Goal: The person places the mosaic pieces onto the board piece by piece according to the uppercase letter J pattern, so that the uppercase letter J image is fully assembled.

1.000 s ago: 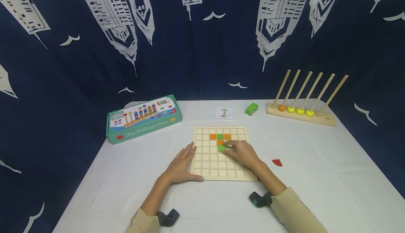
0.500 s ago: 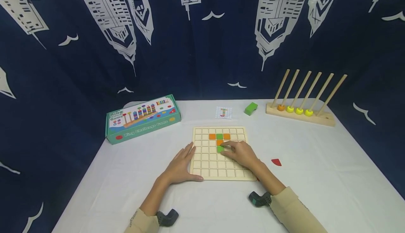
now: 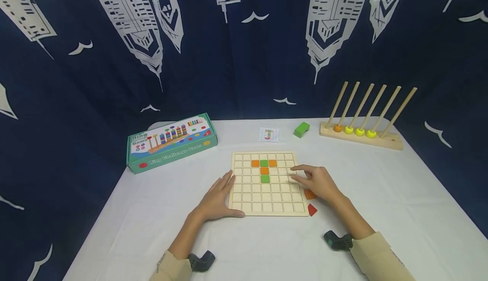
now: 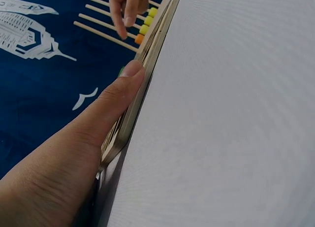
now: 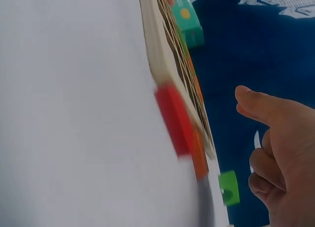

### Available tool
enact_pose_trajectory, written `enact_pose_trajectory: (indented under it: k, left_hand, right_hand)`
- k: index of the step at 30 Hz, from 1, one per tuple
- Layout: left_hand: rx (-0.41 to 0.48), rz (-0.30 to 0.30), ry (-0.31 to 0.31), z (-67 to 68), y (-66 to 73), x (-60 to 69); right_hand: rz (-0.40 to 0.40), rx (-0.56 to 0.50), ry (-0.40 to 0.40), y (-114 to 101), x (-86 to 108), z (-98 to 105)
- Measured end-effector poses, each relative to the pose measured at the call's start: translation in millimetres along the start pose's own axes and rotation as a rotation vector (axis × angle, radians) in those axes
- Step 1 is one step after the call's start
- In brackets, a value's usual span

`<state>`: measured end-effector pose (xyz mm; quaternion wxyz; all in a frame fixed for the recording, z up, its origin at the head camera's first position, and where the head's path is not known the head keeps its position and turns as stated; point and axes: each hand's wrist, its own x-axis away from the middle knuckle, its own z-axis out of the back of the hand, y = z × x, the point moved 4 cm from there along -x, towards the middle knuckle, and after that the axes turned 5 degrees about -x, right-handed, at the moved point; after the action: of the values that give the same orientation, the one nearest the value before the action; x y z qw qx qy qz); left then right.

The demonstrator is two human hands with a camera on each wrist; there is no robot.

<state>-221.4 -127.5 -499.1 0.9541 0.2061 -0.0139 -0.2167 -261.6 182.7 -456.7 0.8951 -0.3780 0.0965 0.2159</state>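
Note:
A pale wooden grid board (image 3: 248, 197) lies flat on the white table. Orange squares (image 3: 255, 163) and green squares (image 3: 265, 179) form a T with a lengthened stem on it. My left hand (image 3: 215, 200) is spread at the board's left side, fingertips on the edge and thumb by the near left corner. In the left wrist view the thumb (image 4: 129, 77) touches the board's near edge. Over the board's right edge hovers my right hand (image 3: 319, 182), thumb and forefinger apart with nothing between them. Beneath it lie an orange piece (image 3: 310, 194) and a red piece (image 3: 312, 210).
A green game box (image 3: 171, 143) stands at the back left. Behind the board are a small pattern card (image 3: 268, 134) and a green block (image 3: 301, 129). A wooden peg stand (image 3: 360, 139) with orange and yellow beads is at the back right.
My right hand has let go of the green square, which now lies in a cell below the lower orange one, and has moved right. The left hand has stayed in place.

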Motion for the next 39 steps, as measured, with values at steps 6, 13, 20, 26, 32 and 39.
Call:
enact_pose_trajectory:
  k: [6,13,20,26,32,39]
  left_hand:
    - [-0.002,0.001,0.000,0.1,0.3,-0.8]
    - [-0.004,-0.016,0.015,2.8,1.3,-2.2]
    - [-0.006,-0.015,0.013,2.0,1.3,-2.4]
    - [-0.008,-0.004,0.010,0.6,0.8,-1.8]
    - [0.003,-0.005,0.004,0.5,2.4,-0.7]
    - [0.010,0.002,0.007,1.3,2.6,0.4]
  right_hand:
    - [-0.012,0.037,0.020,13.5,18.1,23.6]
    - [-0.036,0.019,-0.047,21.9,35.5,32.6]
    - [-0.068,-0.001,-0.142,30.4,49.9,29.9]
    - [-0.065,0.031,-0.167,30.9,53.8,25.5]
    - [-0.073,0.083,-0.124,28.8,54.3,27.1]
    - [-0.017,0.099,0.021,13.2,42.2,26.5]
